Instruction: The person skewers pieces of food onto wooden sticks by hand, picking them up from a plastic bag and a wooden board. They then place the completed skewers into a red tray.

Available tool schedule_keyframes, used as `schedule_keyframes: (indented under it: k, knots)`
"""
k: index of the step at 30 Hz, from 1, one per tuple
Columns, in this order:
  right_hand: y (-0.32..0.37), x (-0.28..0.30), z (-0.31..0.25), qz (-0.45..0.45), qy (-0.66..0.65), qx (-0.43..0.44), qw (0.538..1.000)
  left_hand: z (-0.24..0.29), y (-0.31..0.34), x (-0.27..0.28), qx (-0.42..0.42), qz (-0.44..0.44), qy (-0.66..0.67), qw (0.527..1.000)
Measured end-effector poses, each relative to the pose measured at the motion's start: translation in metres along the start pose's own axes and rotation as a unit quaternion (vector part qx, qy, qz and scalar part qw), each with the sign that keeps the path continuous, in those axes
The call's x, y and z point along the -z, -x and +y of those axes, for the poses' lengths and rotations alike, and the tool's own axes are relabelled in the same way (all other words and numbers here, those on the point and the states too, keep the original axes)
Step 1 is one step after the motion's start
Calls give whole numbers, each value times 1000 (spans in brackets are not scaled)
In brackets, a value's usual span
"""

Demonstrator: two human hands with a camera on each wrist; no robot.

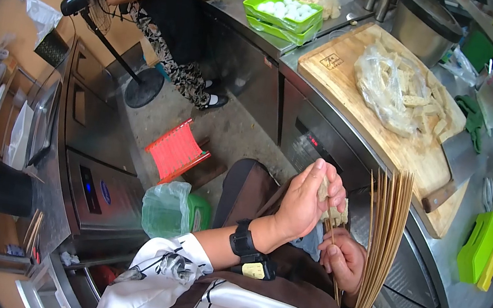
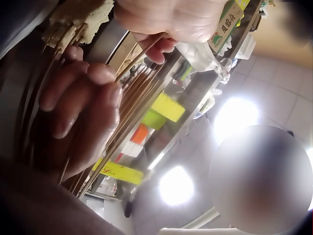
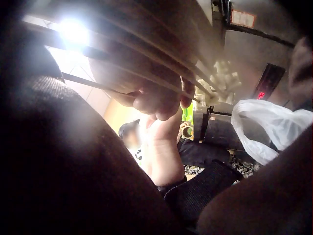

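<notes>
In the head view my left hand (image 1: 304,203) is raised before my lap, fingers curled around a pale, spongy food piece (image 1: 323,190). Just below it, my right hand (image 1: 344,262) pinches a thin bamboo skewer (image 1: 329,225) whose upper end runs up to the left palm. More pale pieces (image 1: 338,213) show behind the hands, and in the left wrist view a ragged-edged pale piece (image 2: 80,22) has skewers against it. A fanned bundle of bamboo skewers (image 1: 383,236) stands alongside my right hand and forearm.
On the right counter, a cutting board (image 1: 342,54) bears a plastic bag of pale strips (image 1: 394,86) and a cleaver (image 1: 451,176). Green trays of white eggs (image 1: 285,11) stand farther back. A red folding stool (image 1: 177,152) and green bin (image 1: 175,213) are on the floor. Another person (image 1: 165,16) is at the far counter.
</notes>
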State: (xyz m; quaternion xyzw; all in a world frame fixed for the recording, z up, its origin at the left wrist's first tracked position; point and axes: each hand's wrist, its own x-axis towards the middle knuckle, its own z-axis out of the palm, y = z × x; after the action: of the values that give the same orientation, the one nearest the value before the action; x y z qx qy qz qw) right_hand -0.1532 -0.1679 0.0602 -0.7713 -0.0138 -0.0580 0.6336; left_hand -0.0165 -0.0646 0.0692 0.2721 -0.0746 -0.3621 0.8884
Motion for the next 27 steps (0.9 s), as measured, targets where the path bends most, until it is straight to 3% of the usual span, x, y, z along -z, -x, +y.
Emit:
schedule_keyframes:
  k: [8, 17, 20, 23, 25, 27]
  knots:
    - [2, -2, 1, 27, 4, 4, 1000, -11, 6, 0, 25, -27, -13, 999]
    - [4, 2, 1, 17, -25, -50, 998, -13, 8, 5, 50, -45, -18, 998]
    - [4, 3, 3, 28, -10, -17, 999, -12, 6, 15, 55, -86, 26, 994]
    - [3, 4, 0, 35, -31, -73, 996, -5, 5, 20, 66, -106, 73, 989]
    - [1, 5, 4, 36, 6, 16, 999, -4, 5, 21, 59, -89, 42, 993]
    - [2, 4, 1, 37, 4, 5, 999, 1, 3, 19, 56, -51, 30, 997]
